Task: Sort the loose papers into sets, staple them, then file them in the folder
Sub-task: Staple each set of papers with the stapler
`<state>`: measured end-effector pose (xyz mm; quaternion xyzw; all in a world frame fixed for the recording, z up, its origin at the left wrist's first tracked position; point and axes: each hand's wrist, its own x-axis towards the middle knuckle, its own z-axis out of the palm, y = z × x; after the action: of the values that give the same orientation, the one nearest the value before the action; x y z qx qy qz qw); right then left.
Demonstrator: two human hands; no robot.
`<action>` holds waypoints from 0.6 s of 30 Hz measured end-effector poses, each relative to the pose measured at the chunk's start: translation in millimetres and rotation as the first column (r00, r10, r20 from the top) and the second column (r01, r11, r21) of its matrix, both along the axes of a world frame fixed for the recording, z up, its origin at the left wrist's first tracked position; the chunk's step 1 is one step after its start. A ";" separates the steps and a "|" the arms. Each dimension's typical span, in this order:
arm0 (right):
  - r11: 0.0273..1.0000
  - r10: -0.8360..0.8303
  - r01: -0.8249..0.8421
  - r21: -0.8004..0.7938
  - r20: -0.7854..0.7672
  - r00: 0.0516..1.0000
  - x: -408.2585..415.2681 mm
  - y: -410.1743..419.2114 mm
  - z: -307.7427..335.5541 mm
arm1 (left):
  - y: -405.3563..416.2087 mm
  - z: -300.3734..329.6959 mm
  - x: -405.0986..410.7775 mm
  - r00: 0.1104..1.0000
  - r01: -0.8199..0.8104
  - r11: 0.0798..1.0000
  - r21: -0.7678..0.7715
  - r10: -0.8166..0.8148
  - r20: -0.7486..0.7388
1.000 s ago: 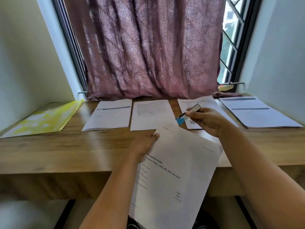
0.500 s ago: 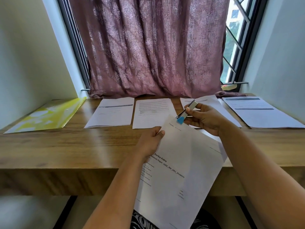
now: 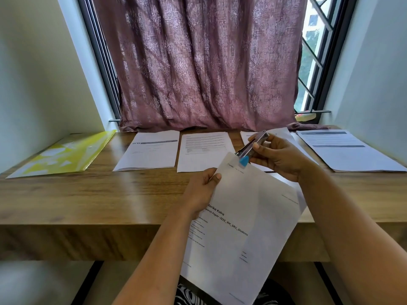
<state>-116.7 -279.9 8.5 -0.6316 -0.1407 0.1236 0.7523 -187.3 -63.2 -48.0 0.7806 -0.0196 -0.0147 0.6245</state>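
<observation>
At its top corner, white paper set (image 3: 242,216) meets stapler (image 3: 251,148).

a mauve patterned curtain (image 3: 198,69) covers most of the window (image 3: 312,62). daylight enters at its right. pale walls (image 3: 39,69) flank the wooden surface (image 3: 88,194).

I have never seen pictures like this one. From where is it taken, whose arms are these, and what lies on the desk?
There is no machine here: the camera sits on a person's head and looks down at their own two arms. The left hand holds a set of papers by its edge. The right hand holds a small stapler at the set's top corner. On the wooden desk lie a yellow folder at far left and four more paper sets, such as one beside the folder. A curtain hangs behind.
</observation>
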 end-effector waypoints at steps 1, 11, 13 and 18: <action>1.000 0.011 -0.011 -0.006 0.009 1.000 -1.0 0.5 -0.1 | -0.5 0.1 -0.7 1.000 0.001 1.000 0.002 -0.001 0.007; 0.994 -0.001 0.018 -0.109 0.148 0.989 -3.3 2.6 6.4 | -1.2 1.5 -5.4 0.999 0.006 1.000 0.028 -0.007 0.045; 0.992 0.004 0.015 -0.123 0.154 0.988 -3.6 3.7 6.5 | -1.4 2.4 -5.7 0.999 0.002 1.000 0.030 -0.003 0.042; 0.995 -0.007 0.018 -0.103 0.106 0.994 -2.8 3.7 4.4 | -1.9 2.0 -4.3 1.000 -0.015 1.000 -0.013 0.015 0.016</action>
<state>-119.5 -276.1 12.9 -0.6764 -0.1696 0.0923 0.7107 -191.6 -65.1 -46.0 0.7768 -0.0189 -0.0038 0.6295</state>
